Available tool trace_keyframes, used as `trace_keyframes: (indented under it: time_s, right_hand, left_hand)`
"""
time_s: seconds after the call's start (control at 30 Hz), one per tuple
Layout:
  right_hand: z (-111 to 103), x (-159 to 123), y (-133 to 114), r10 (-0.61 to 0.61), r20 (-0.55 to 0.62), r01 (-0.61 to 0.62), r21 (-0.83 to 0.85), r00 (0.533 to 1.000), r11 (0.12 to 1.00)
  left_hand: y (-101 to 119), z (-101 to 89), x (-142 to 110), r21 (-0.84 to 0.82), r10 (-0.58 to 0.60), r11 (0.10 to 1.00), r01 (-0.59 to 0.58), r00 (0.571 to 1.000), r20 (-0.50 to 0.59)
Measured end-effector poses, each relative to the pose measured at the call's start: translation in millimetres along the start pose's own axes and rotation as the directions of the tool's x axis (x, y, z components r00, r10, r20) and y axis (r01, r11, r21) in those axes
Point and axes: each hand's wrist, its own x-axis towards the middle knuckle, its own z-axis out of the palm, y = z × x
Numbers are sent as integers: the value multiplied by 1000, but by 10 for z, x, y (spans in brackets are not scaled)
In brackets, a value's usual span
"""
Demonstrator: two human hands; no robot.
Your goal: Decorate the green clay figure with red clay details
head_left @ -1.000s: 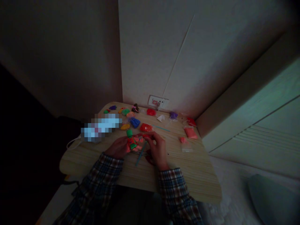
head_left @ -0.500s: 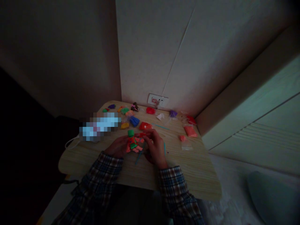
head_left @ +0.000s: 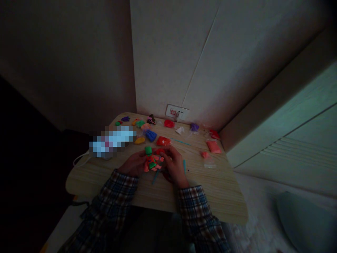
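My left hand (head_left: 133,164) is closed around the side of a small clay figure (head_left: 151,161) with a green top, a red and green body and pink limbs. Between the fingers of my right hand (head_left: 174,163) is a piece of red clay (head_left: 159,151), held close against the figure's right side. Whether the red clay touches the figure, I cannot tell. Under my right hand a dark red curved object (head_left: 167,175), perhaps a scissors handle, lies partly hidden. A blue stick (head_left: 155,176) shows below the figure, and another blue piece (head_left: 184,166) sticks out right of my hand.
Bagged clay lies along the table's back: red (head_left: 163,141), blue (head_left: 151,135), purple (head_left: 194,127) and pink (head_left: 213,147). A thin blue stick (head_left: 180,142) lies behind my right hand. At left is a blurred-out pale object (head_left: 113,140) with a white cord. A wall socket (head_left: 177,111) is behind the table.
The figure has shifted slightly right and tilted between my hands. My right hand has drawn the red clay in closer to it. A blue piece now shows right of that hand.
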Motion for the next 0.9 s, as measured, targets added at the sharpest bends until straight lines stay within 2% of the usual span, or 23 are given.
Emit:
trace_keyframes:
  time_s: [0.07,0.2,0.43,0.7,0.9]
  right_hand:
    - [-17,10,40,3,-29,-4,-24,1000,1000]
    - [-64,30,151,32,-97,-39,-66,995,997]
    - [-69,29,221,73,-103,-82,-90,992,993]
    - [-55,28,201,87,-115,-96,-75,990,993]
    - [-46,26,198,86,-113,-93,-63,990,994]
  left_hand:
    - [15,5,7,-74,-5,997,5,1000,-8]
    - [89,8,28,-167,46,984,-65,992,-116]
    - [119,19,66,-121,13,992,-43,970,-243]
    - [150,-25,83,146,59,989,-15,952,-301]
    - [175,-126,74,471,181,882,-14,933,-310]
